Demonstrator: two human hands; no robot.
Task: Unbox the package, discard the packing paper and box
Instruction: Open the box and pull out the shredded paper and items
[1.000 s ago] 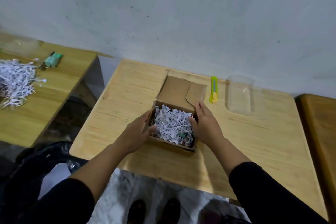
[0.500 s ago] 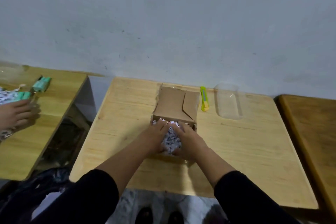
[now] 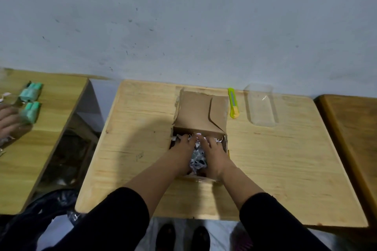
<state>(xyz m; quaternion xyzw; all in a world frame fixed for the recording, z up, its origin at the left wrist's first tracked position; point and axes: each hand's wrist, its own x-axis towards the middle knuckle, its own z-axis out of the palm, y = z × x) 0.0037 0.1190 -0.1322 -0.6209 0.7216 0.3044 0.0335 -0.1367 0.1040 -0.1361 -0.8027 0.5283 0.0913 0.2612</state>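
Cardboard box [image 3: 201,111] open at frame centre, both hands buried in shredded paper [image 3: 197,158].

Far left of the frame, another person's hand sits by green packets [image 3: 30,98] on a separate worktop, and a black bag [image 3: 51,206] waits at lower left. On the middle worktop [image 3: 132,128], the left hand [image 3: 180,154] and right hand [image 3: 212,156] are cupped together around the shreds inside the box, fingers curled in and pressing the wad between the palms. Paper this loose looks feather-light, soft and springy, so it will likely shed strands unless squeezed and scooped from underneath. Stiff but light, the box should lift easily by its side walls. Whatever is packed under the filling is hidden. Right of the flap lie a yellow-green knife [image 3: 233,103] and a clear tray [image 3: 261,106].
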